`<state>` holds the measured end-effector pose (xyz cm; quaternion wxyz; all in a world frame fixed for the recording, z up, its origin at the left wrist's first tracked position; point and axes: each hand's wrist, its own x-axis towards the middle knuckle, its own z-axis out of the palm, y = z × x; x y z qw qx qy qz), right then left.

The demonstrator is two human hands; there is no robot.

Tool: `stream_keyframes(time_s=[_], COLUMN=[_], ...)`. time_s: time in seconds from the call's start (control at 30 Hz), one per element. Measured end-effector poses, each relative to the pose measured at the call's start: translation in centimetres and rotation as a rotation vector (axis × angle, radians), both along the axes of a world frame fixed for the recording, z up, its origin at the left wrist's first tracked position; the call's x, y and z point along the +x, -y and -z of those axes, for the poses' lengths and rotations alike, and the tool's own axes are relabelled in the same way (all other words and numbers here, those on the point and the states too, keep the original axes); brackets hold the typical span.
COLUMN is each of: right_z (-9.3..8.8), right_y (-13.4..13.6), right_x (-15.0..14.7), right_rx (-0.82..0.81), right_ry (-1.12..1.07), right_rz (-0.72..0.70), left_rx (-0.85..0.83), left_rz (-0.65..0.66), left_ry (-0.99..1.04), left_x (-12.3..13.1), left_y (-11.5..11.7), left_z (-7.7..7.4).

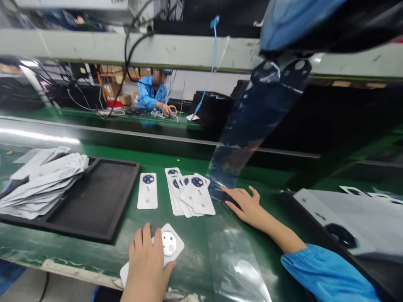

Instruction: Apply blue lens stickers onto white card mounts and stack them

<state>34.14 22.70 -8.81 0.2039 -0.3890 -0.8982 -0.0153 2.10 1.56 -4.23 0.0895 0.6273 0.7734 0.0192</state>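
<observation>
My left hand point(146, 262) lies at the near edge of the green bench, fingers over a white card point(169, 245) with a round silver-white lens ring, and appears to hold it. My right hand point(248, 205) rests with its fingers apart on a clear plastic film point(234, 260), close to a fanned pile of white cards point(189, 195) with dark blue lens rings. One similar card point(147, 191) lies alone to the pile's left. A stack of white cards point(44, 180) sits at the left, overlapping a black tray point(94, 205).
A large white card point(341, 222) lies close to the camera at right, under a tall glossy sheet point(261, 113). Across the line, a co-worker in a blue sleeve point(154, 94) handles cables at another green bench. A grey beam point(126, 48), black boxes and cardboard cartons stand behind.
</observation>
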Motion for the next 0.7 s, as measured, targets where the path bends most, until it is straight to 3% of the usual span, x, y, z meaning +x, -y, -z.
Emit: stream_keyframes(time_s=[0.17, 0.27, 0.43, 0.57, 0.63, 0.7], right_z=[-0.3, -0.8, -0.6, -0.1, -0.1, -0.4], right_y=[0.0, 0.0, -0.4, -0.6, -0.3, 0.0], right_x=[-0.4, -0.2, 0.4, 0.6, 0.6, 0.4], right_rx=[0.305, 0.386, 0.307, 0.097, 0.032, 0.011], right_ry=[0.040, 0.068, 0.029, -0.053, -0.070, -0.074], right_rz=[-0.038, -0.069, -0.192, -0.132, -0.087, -0.061], left_rx=[-0.042, -0.058, -0.057, -0.029, 0.037, 0.171], left_rz=[-0.023, -0.030, -0.059, -0.070, -0.029, 0.082], left_ry=[0.072, 0.081, 0.135, 0.180, 0.253, 0.467], left_x=[-0.1, -0.2, -0.1, -0.3, -1.0, -1.8], left_y=[0.1, 0.4, 0.9, 1.2, 1.4, 1.9], left_z=[-0.2, -0.4, -0.7, -0.9, -1.4, -2.4])
